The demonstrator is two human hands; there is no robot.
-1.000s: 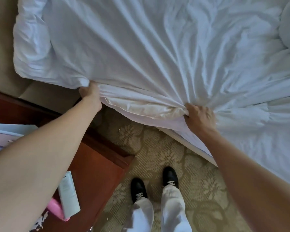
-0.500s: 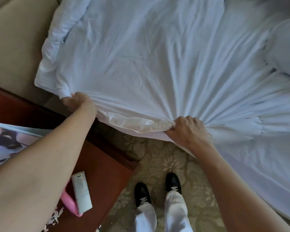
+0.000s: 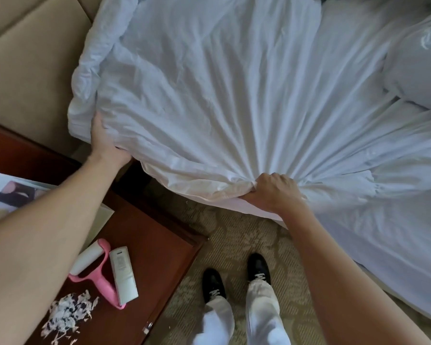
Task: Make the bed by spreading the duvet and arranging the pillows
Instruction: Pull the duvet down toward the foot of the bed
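A white duvet [image 3: 222, 95] lies creased across the bed, its folds fanning out from the near edge. My left hand [image 3: 105, 143] grips the duvet's near-left corner beside the headboard side. My right hand [image 3: 274, 192] is clenched on a bunched part of the near edge, where a cream underside shows. A white pillow [image 3: 416, 63] rests on the bed at the far right, partly cut off by the frame.
A dark red wooden nightstand [image 3: 159, 245] stands at the near left with a pink lint roller [image 3: 97, 270], a white remote [image 3: 123, 275], papers and torn scraps. A beige padded headboard [image 3: 28, 70] fills the far left. My black shoes [image 3: 234, 277] stand on patterned carpet.
My left hand has moved further along to the duvet's corner and both hands have pulled the edge; the fabric is drawn tauter, and the view has shifted so more nightstand shows.
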